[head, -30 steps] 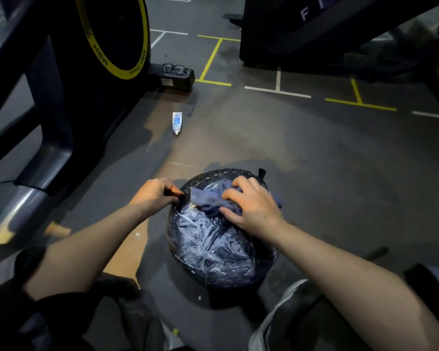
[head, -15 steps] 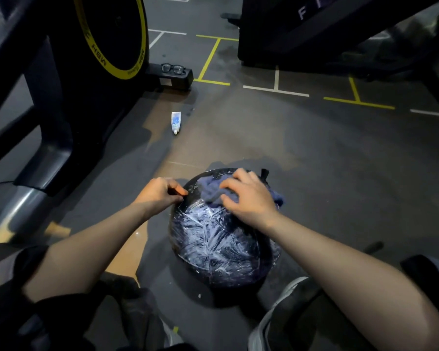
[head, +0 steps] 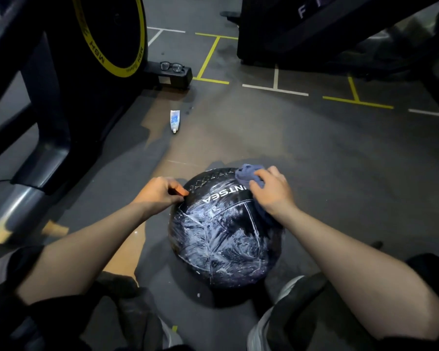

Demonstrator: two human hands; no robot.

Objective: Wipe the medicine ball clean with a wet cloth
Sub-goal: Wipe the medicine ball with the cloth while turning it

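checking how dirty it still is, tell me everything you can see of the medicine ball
The medicine ball is black, round, with stitched seams and white lettering near its top. It sits on the grey floor between the person's knees. White smeary streaks cover its near face; the band around the lettering looks darker and cleaner. The left hand grips its left edge, and the right hand presses a blue cloth on its upper right.

The medicine ball (head: 221,239) is black and round and sits on the floor between the two hands. White smeared streaks cover its near side, while the far top part is dark, with white letters. The cloth (head: 246,173) is blue and crumpled, pressed on the upper far side of the ball under the right hand (head: 271,193).
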